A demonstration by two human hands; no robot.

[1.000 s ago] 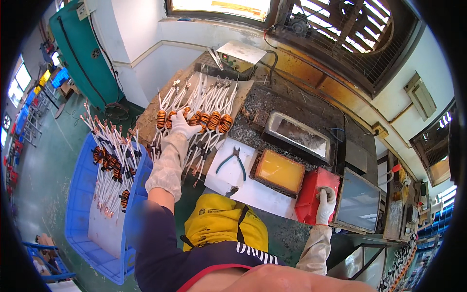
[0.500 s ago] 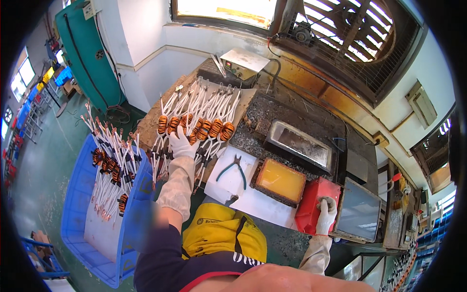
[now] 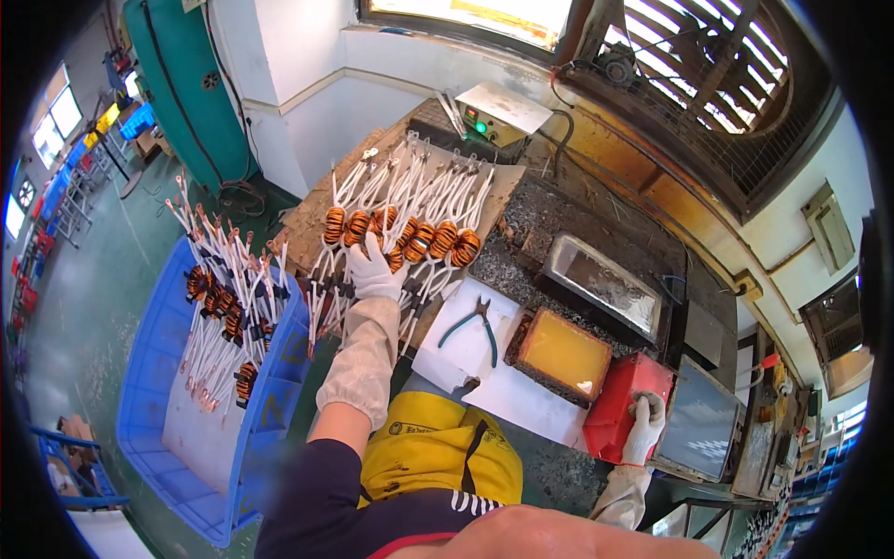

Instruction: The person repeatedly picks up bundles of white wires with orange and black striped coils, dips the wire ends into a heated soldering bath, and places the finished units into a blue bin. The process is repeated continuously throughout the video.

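A worker's gloved left hand [image 3: 372, 270] rests flat among a row of copper-wound coils [image 3: 400, 238] laid out on a board [image 3: 312, 219] at the bench's far left, fingers spread over the nearest coils rather than closed on any one; whether a coil is pinched beneath the palm cannot be told. The coils sit at about twelve o'clock from that hand, touching it, their white-sleeved leads [image 3: 419, 182] running away from the worker toward one o'clock, so each coil's long axis points roughly along the reach of the forearm. The right hand [image 3: 643, 424], also gloved, is well apart at four o'clock from the left, fingers curled over the top edge of a red box [image 3: 624, 410]. The left hand is plainly the nearer to the coils. More coils lie in a blue crate [image 3: 154, 373] at eight o'clock from the left hand. Green-handled pliers [image 3: 475, 326] lie on white paper [image 3: 503, 382] between the hands, beside a tray of yellow material [image 3: 563, 354].
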